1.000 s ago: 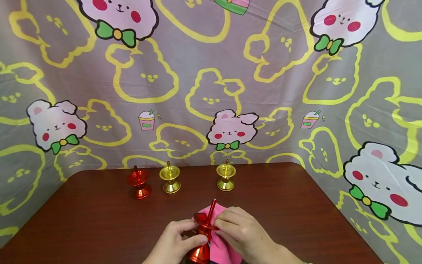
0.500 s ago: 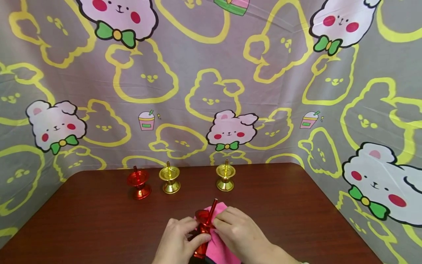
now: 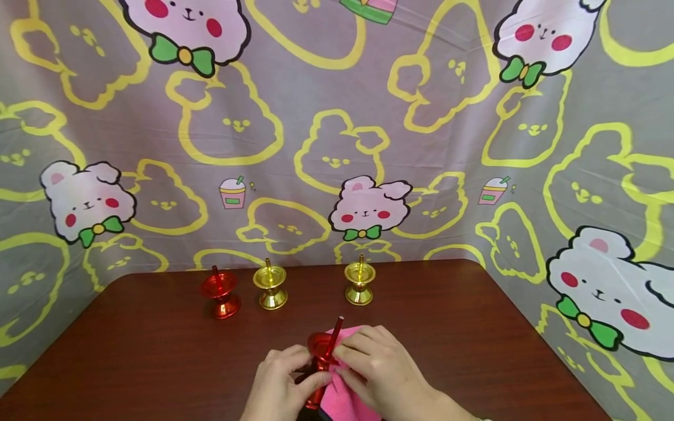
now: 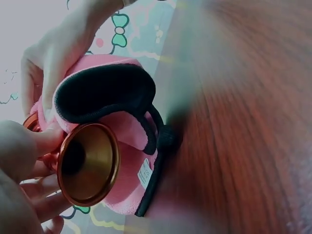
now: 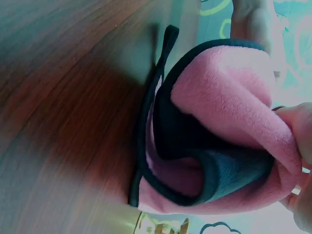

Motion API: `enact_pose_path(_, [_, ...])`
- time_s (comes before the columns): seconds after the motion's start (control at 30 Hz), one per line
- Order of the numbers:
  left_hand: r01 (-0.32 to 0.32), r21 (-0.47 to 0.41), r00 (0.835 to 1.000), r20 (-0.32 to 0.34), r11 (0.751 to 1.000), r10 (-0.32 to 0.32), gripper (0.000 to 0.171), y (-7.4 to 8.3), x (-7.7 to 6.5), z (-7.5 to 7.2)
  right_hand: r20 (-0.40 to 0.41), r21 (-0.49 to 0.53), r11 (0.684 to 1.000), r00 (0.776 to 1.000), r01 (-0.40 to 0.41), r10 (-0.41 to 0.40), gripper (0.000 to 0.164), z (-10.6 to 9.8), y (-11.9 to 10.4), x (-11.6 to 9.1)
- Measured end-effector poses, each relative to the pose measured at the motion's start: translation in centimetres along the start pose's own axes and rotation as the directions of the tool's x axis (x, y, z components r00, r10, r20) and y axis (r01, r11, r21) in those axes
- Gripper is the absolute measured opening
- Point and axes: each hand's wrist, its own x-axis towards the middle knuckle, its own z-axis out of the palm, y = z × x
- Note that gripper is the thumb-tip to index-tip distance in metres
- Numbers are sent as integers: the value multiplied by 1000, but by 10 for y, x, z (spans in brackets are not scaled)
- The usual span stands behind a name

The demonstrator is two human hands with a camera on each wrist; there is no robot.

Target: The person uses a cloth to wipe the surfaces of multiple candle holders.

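At the near side of the bench (image 3: 158,356), right in front of you, the red candle holder (image 3: 320,346) is up in your hands, tilted, its spike (image 3: 335,338) leaning to your right and its hollow base (image 4: 90,163) turned towards the left wrist camera. Your left hand (image 3: 279,383) has its fingers and thumb pinching the narrow part under the dish; let it act as the clamp, firm enough to stop any twist but not squeezing, as the metal looks thin and slick. Your right hand (image 3: 381,365) has its fingers bunched on the pink cloth (image 3: 344,400), pinching it against the rim of the dish. For what looks like wiping, keep a fold of cloth between your fingertips and the shine, press lightly, and follow the curve all the way round, turning the holder with your left hand. Gather up the dangling black loop (image 5: 169,39) so it can't snag, and mind the spike, which would probably catch the cloth or bend. Well beyond your hands, the other red holder (image 3: 223,298), the left gold holder (image 3: 271,289) and the right gold holder (image 3: 360,286) stand upright before the patterned curtain (image 3: 447,146).
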Motion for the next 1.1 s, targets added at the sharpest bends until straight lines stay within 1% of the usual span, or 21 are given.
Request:
enact_pose_path(0.07, [-6, -26, 1000, -19, 1000, 5, 18, 0, 0, 0, -2, 39, 999, 999, -38, 38, 23, -1, 2, -2])
enact_pose_path(0.13, [8, -48, 1000, -23, 999, -9, 20, 0, -1, 0, 19, 73, 994, 996, -85, 84, 24, -2, 3, -4])
enact_pose_path(0.2, [46, -77, 999, -11, 996, -47, 19, 1, -1, 0, 37, 108, 988, 994, -111, 107, 25, -4, 4, -6])
enact_pose_path(0.27, [101, -110, 995, 11, 989, -100, 18, 2, -2, -1, 50, 161, 978, 991, -132, 126, 29, -6, 5, -8])
enact_pose_path(0.37, [167, -161, 986, 43, 973, -162, 15, 4, -2, -2, 22, 254, 958, 991, -134, 133, 34, -8, 7, -8])
enact_pose_path(0.43, [179, -187, 984, 49, 966, -173, 15, 5, -2, -3, 6, 313, 937, 986, -158, 164, 36, -8, 8, -8])
enact_pose_path(0.5, [155, -201, 988, 41, 967, -150, 15, 5, -2, -2, -16, 360, 917, 982, -172, 190, 36, -9, 8, -9])
enact_pose_path(0.6, [95, -186, 995, 10, 978, -94, 16, 4, -2, 0, -41, 410, 896, 978, -168, 202, 33, -8, 9, -10])
enact_pose_path(0.7, [71, -184, 997, -14, 980, -75, 18, 4, -3, 0, -67, 428, 891, 978, -149, 196, 27, -6, 10, -10])
enact_pose_path(0.77, [88, -204, 996, -15, 975, -93, 18, 5, -3, 0, -87, 423, 896, 979, -132, 186, 23, -5, 10, -11])
enact_pose_path(0.87, [93, -233, 995, -3, 968, -96, 17, 6, -3, 1, -135, 380, 923, 983, -65, 125, 16, -3, 12, -12])
enact_pose_path(0.93, [71, -241, 997, 9, 968, -71, 16, 5, -3, 1, -170, 342, 940, 984, 1, 60, 14, -2, 14, -12])
enact_pose_path(1.0, [30, -261, 999, 28, 965, -23, 19, 2, -4, 2, -199, 294, 954, 980, 63, -3, 14, -2, 16, -12])
enact_pose_path(1.07, [6, -297, 998, 62, 955, 13, 19, -1, -5, 2, -223, 266, 959, 974, 101, -41, 15, -3, 18, -11])
enact_pose_path(1.1, [-1, -331, 996, 85, 944, 31, 19, -2, -5, 2, -238, 255, 960, 970, 116, -54, 16, -3, 18, -10])
